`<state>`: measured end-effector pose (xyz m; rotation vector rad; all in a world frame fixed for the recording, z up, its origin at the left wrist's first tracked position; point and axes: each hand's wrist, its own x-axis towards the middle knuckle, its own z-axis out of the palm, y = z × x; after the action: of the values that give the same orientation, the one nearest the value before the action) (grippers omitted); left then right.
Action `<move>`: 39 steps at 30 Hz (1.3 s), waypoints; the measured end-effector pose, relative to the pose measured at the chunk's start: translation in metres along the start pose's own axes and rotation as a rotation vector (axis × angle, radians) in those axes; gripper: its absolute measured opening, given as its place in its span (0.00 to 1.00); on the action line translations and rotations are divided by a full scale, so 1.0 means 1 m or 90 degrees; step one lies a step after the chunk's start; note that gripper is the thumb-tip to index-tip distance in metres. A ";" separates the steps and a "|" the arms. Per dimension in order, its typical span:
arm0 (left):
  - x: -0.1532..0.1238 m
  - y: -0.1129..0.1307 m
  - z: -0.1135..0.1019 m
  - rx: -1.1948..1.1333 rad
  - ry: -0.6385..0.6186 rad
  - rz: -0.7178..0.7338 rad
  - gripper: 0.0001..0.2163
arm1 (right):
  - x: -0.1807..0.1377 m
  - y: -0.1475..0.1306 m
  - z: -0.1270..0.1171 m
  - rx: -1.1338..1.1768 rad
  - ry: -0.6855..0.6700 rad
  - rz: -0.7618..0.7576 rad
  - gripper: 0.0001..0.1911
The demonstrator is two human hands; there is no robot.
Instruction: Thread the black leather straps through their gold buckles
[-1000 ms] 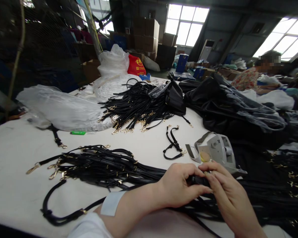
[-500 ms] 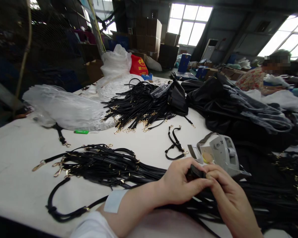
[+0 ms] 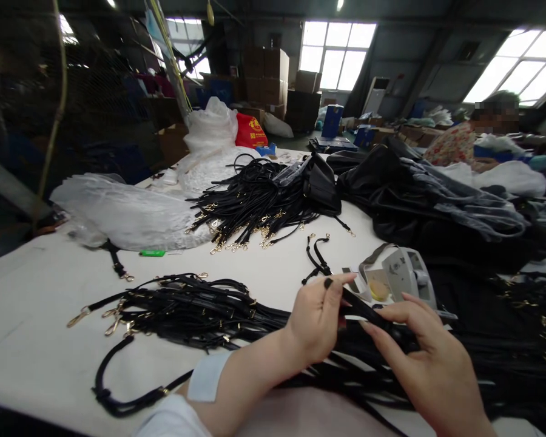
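Left of the grip, a strap bundle (image 3: 186, 306) sprawls on the desk (image 3: 27, 315). My left hand (image 3: 316, 318) pinches one black strap (image 3: 366, 311), right hand (image 3: 430, 370) wrapped round it just beside, grey dispenser (image 3: 404, 276) just behind. Probably best to set both pinches close so it can't twist.

The right hand (image 3: 430, 364) is running off the bottom edge at the wrist. The thin black leather strap (image 3: 368, 312) is vanishing behind the left hand (image 3: 315, 321) and its fingers (image 3: 332, 291), its end hidden. The left forearm is covering part of the long bundle of black straps (image 3: 186, 306). The red bag (image 3: 250, 130) is showing lettering too small to read.
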<state>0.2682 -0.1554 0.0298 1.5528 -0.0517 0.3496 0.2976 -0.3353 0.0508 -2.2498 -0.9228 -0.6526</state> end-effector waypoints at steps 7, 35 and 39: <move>0.020 0.013 -0.022 -0.184 -0.033 -0.127 0.36 | -0.010 -0.002 -0.005 0.061 -0.025 0.085 0.10; 0.017 0.012 -0.066 0.022 -0.334 -0.052 0.11 | -0.017 0.000 0.002 0.644 -0.257 0.571 0.34; 0.020 0.017 -0.081 0.082 -0.309 -0.077 0.12 | -0.022 0.014 -0.002 0.596 -0.120 0.593 0.38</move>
<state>0.2678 -0.0724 0.0489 1.7308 -0.3171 -0.1280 0.2933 -0.3542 0.0333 -1.5837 -0.0911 0.3690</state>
